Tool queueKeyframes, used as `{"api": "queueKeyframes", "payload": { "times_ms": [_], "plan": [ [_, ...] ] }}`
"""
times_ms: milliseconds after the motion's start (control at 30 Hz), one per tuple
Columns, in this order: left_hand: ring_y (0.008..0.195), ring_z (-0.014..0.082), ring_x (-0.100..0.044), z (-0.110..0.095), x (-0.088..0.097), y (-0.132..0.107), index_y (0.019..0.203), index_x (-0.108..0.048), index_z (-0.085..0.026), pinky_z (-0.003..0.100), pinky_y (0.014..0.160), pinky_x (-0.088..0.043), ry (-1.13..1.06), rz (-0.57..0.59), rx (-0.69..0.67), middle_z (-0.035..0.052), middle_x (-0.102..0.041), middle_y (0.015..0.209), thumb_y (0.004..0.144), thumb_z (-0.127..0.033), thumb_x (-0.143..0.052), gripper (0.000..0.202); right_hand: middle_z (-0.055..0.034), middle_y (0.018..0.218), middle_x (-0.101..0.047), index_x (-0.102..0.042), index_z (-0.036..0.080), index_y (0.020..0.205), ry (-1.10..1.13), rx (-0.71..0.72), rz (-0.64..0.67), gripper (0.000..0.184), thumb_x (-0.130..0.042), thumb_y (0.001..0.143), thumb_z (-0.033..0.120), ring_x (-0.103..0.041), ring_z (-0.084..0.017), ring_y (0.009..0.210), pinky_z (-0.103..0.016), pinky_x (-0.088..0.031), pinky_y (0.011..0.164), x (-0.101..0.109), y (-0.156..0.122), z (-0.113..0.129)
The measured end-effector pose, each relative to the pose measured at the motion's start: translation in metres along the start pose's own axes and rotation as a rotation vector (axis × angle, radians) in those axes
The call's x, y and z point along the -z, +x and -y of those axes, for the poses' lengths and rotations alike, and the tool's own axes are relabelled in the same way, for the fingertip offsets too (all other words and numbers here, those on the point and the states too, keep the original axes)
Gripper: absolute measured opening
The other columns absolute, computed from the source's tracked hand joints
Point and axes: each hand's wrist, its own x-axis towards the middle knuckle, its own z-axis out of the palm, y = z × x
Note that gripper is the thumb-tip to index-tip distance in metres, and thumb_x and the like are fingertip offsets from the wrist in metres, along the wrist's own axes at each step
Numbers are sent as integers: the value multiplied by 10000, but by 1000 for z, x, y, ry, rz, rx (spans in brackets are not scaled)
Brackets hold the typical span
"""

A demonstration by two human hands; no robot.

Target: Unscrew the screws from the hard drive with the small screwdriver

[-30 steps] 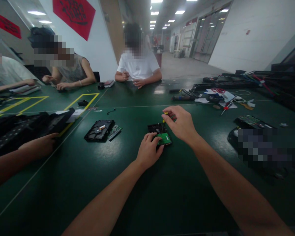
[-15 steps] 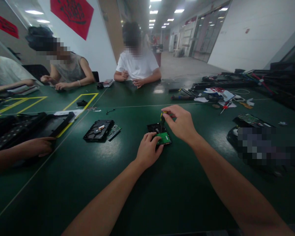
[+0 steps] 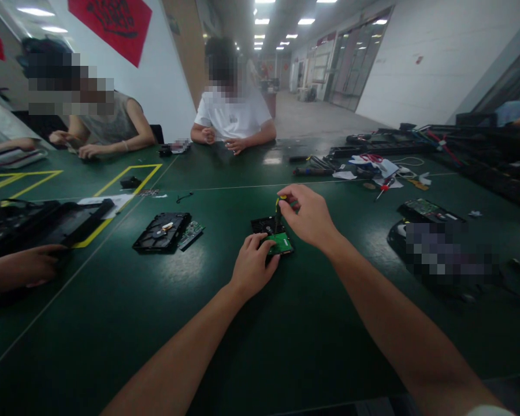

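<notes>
A hard drive (image 3: 260,225) with a green circuit board (image 3: 281,245) on its near part lies on the dark green table. My left hand (image 3: 255,260) grips its near left side, fingers over the board and thumb at the near edge. Above the drive, my right hand (image 3: 305,214) pinches the yellow-topped handle of a screwdriver (image 3: 278,215). The tool stands about upright, its shaft pointing down at the drive; whether the tip sits in a screw is too small to tell.
Left of my hands lie another black drive (image 3: 160,231) and a loose circuit board (image 3: 191,235). A co-worker's hand (image 3: 26,266) rests by black casings at far left. Rightward are a red-handled screwdriver (image 3: 385,186), another board (image 3: 431,209) and cables. People sit across the table.
The whole view has shifted slightly, so things appear further left. My left hand stays on the drive, and my right hand keeps the screwdriver upright over it.
</notes>
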Motion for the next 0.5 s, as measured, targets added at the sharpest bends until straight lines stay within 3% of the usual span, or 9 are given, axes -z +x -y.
{"api": "queueKeyframes", "payload": {
  "times_ms": [233, 333, 500],
  "plan": [
    [1337, 338, -533, -2, 1, 1, 1259, -672, -249, 574, 1127, -523, -7, 0, 1, 123, -605, 1391, 963, -290, -700, 300, -74, 1049, -714, -731, 256, 1027, 30, -17, -23, 98, -707, 963, 326, -696, -242, 955, -406, -589, 841, -3, 0, 1],
    [1344, 338, -531, -2, 1, 1, 1263, -670, -253, 574, 1135, -519, -8, -4, 0, 119, -601, 1397, 957, -288, -706, 310, -74, 1066, -719, -729, 252, 1025, 20, 3, -18, 83, -677, 963, 268, -697, -243, 968, -409, -592, 849, -3, 0, 0],
    [1353, 340, -523, 0, -1, 0, 1270, -667, -248, 572, 1143, -514, 0, -2, 0, 127, -596, 1404, 966, -300, -697, 310, -65, 1180, -764, -726, 255, 1135, 54, -3, -9, 229, -590, 970, 172, -726, -241, 993, -427, -590, 907, -3, -2, 2]
  ]
}}
